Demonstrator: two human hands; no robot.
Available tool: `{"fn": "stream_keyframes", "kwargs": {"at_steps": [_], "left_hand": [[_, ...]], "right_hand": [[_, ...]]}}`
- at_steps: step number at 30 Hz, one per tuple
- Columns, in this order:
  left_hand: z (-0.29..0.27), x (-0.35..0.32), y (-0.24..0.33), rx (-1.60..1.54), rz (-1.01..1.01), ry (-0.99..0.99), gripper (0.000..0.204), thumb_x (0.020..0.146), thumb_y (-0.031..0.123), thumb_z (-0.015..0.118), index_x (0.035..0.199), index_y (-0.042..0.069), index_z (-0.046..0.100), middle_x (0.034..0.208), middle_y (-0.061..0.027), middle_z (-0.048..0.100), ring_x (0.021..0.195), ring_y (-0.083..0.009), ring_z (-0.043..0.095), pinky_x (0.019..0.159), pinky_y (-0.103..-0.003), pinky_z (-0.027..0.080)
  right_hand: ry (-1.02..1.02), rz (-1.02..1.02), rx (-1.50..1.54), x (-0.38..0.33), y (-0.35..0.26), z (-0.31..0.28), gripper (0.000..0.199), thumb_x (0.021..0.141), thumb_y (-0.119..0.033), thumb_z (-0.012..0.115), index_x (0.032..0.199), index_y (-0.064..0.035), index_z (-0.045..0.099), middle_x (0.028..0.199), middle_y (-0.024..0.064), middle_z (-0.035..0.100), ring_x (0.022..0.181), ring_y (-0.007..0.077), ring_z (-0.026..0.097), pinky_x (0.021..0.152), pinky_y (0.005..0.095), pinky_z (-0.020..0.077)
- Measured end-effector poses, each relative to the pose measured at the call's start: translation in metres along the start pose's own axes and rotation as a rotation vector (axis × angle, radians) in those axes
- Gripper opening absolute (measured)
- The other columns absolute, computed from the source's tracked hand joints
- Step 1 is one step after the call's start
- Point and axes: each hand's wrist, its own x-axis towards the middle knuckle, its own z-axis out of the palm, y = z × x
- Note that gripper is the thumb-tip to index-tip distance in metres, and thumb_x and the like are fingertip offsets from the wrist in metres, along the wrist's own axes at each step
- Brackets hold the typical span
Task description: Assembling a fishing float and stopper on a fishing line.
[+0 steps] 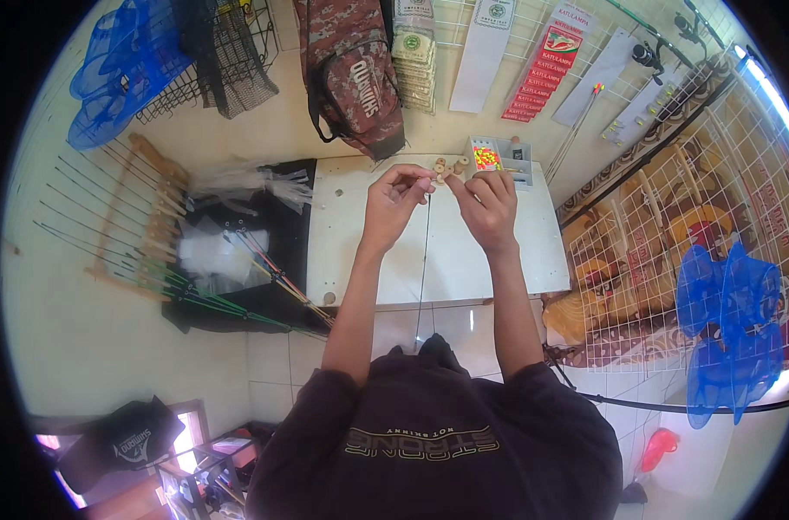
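Note:
My left hand (394,198) and my right hand (488,204) are raised together over a low white table (351,251). Both pinch the top end of a thin dark rod (425,260) that runs down from my fingers toward my body. A small pale piece at the rod's tip sits between my fingertips; its shape is too small to tell. Just beyond my hands, several small cork-coloured rings (451,165) lie on the table.
A small parts box (498,159) with orange and yellow bits stands at the table's far edge. Left of the table lie several thin rods (152,260), plastic bags (212,251) and a dark mat. A camouflage bag (351,69) hangs behind. Blue nets (728,321) and a wire grid are at right.

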Motion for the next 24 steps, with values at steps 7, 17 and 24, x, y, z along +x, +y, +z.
{"fn": "stream_keyframes", "kwargs": {"at_steps": [7, 17, 24], "left_hand": [[-0.0004, -0.0001, 0.0006, 0.003, 0.013, 0.001, 0.014, 0.088, 0.006, 0.06, 0.1, -0.001, 0.057, 0.102, -0.0115, 0.064, 0.084, -0.014, 0.061, 0.069, -0.026, 0.047], [-0.0003, 0.0007, 0.0024, 0.007, 0.009, 0.011, 0.013, 0.088, 0.006, 0.06, 0.099, -0.001, 0.057, 0.102, -0.0119, 0.064, 0.084, -0.0143, 0.061, 0.069, -0.026, 0.048], [-0.0023, 0.0014, -0.0005, -0.022, 0.006, 0.011, 0.012, 0.088, 0.004, 0.06, 0.098, -0.001, 0.057, 0.101, -0.0124, 0.063, 0.083, -0.0148, 0.061, 0.069, -0.027, 0.048]], "right_hand": [[0.044, 0.01, -0.074, -0.0055, -0.0005, 0.0021, 0.033, 0.064, -0.01, 0.064, 0.096, -0.01, 0.07, 0.069, -0.0025, 0.045, 0.071, 0.0139, 0.049, 0.066, 0.0307, 0.0402], [0.056, 0.016, -0.094, -0.0054, 0.0008, 0.0026, 0.033, 0.064, -0.011, 0.064, 0.097, -0.0092, 0.07, 0.069, -0.0032, 0.046, 0.07, 0.014, 0.048, 0.065, 0.0298, 0.0384], [0.061, -0.006, -0.089, -0.0048, 0.0016, 0.004, 0.032, 0.065, -0.011, 0.064, 0.097, -0.0099, 0.07, 0.068, -0.0029, 0.045, 0.069, 0.0138, 0.047, 0.064, 0.0299, 0.0381]]}}
